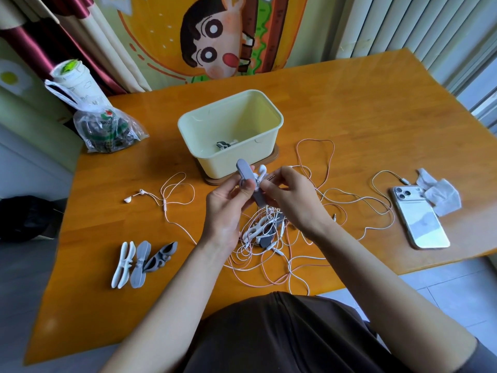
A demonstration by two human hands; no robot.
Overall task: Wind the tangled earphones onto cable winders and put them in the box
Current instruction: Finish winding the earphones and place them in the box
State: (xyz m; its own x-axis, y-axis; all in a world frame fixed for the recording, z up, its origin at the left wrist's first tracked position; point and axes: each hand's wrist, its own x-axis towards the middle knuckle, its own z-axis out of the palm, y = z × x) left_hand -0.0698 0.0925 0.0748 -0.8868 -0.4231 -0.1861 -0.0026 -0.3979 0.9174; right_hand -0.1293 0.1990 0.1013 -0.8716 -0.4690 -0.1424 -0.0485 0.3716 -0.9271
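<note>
Head view: left hand [228,208] grips grey winder [243,169], right hand [293,200] pinches half-hidden earphone plug [271,178].

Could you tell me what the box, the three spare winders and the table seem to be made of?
The box looks like moulded plastic, pale yellow and matt, with a rolled rim. The spare winders seem rubber or silicone, matt white and grey, though stiffness cannot be judged. The table looks like varnished wood: plank joints, glossy reflections.
</note>
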